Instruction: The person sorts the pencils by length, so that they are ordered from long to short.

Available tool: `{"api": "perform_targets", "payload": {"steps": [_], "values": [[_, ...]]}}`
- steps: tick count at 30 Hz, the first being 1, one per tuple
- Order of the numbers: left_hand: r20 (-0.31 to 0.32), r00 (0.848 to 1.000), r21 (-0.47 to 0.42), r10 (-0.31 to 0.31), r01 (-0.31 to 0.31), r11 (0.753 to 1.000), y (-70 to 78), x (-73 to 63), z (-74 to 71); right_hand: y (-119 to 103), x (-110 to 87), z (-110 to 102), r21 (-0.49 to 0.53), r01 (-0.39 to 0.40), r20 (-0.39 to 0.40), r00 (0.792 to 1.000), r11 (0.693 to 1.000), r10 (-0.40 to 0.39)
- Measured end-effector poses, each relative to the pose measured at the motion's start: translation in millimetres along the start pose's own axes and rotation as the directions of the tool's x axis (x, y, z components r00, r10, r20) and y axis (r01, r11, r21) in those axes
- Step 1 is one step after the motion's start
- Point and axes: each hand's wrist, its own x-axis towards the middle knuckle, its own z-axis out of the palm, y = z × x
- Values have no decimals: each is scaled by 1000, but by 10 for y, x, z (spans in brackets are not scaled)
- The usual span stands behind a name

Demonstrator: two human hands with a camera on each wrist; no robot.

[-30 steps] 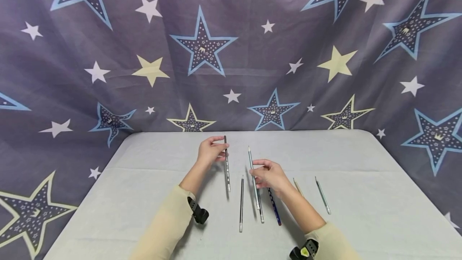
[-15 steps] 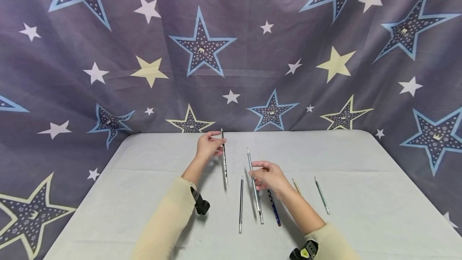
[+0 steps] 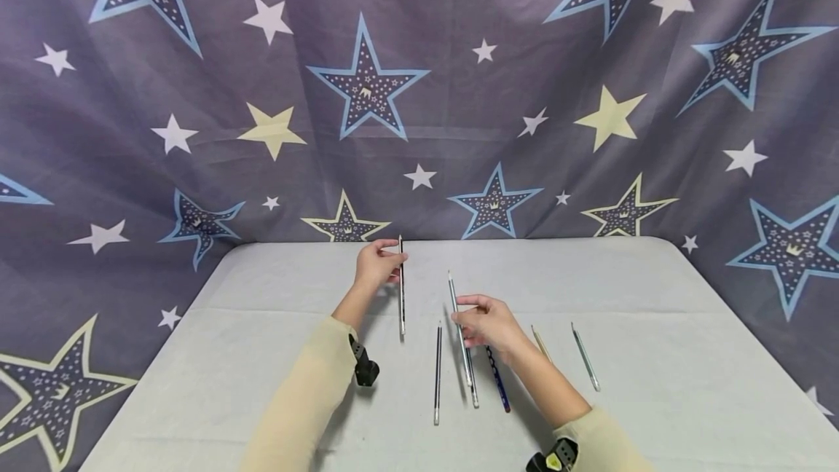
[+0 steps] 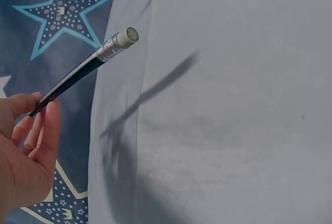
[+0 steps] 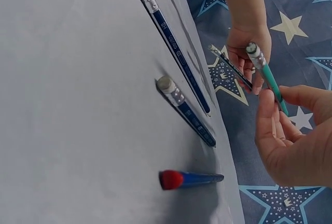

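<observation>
My left hand (image 3: 378,266) pinches a dark pencil (image 3: 402,301) between thumb and fingers, point up and away, raised over the far part of the table. Its whitish eraser and silver ferrule (image 4: 110,47) face the left wrist camera. To the right, my right hand (image 3: 490,323) holds a teal pencil (image 5: 271,81) near its middle, also point up, with the eraser end tilted down. Under and beside it lie a dark blue pencil (image 3: 438,377), a second dark blue pencil (image 5: 192,117) partly covered by the teal one in the head view, and a blue pencil with a red end (image 5: 194,179).
A gold pencil (image 3: 540,341), partly behind the right forearm, and a green pencil (image 3: 585,357) lie farther right. The table (image 3: 688,355) has a pale cloth cover. Behind its far edge hangs a dark star-patterned curtain (image 3: 452,115).
My left hand has moved slightly farther away and left with its pencil, which now stands straighter in the head view. The right hand with the teal pencil has stayed nearly still.
</observation>
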Motion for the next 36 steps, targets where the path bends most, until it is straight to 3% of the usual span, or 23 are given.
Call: {"api": "perform_targets", "payload": {"steps": [8,20,36], "values": [[18,1000,105,14,-16,994,-99,44,-37,-11,2,-4,3,1,-13,1000,1000,-1],[9,1000,178,11,-12,984,-228,101,-168,-50,-45,-42,0,5,-12,1000,1000,-5],[16,999,275,-35,29,961,-414,99,-190,-16,-31,-95,-12,6,-22,1000,1000,-6]]}}
